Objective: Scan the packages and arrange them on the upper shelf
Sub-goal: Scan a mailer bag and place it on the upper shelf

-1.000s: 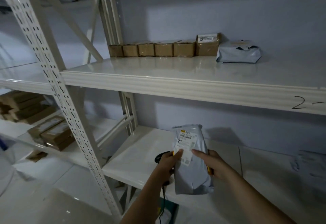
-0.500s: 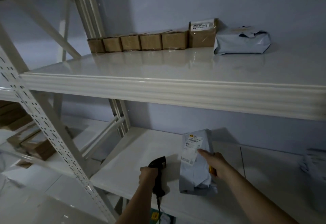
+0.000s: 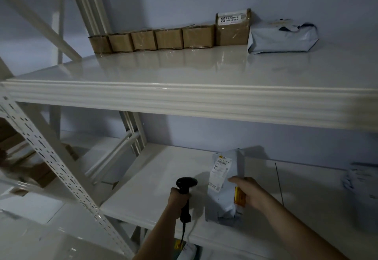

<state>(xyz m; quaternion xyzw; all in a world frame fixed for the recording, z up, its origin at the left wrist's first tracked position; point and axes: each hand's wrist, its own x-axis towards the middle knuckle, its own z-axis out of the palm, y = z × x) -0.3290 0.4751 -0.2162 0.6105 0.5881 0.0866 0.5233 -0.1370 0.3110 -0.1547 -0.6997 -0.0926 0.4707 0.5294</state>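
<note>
My right hand (image 3: 248, 193) grips a grey plastic mailer (image 3: 224, 186) with a white label, held upright above the lower shelf (image 3: 155, 180). To its left, my left hand (image 3: 179, 197) is closed around a black barcode scanner (image 3: 185, 186) whose cable hangs down. On the upper shelf (image 3: 204, 100), a row of several brown cardboard boxes (image 3: 171, 38) stands against the back wall, ending in a taller labelled box (image 3: 233, 27). A grey mailer (image 3: 282, 36) lies just right of that box.
A perforated white upright (image 3: 51, 159) slants across the left. More cardboard boxes (image 3: 12, 153) sit on the neighbouring rack at far left. Another pale mailer (image 3: 362, 184) lies at the right end of the lower shelf. Bare shelf surface spreads in front of the box row.
My left hand let go of the mailer's label and moved left with the scanner. The mailer stays in my right hand. The view tilted up and closer to the upper shelf.
</note>
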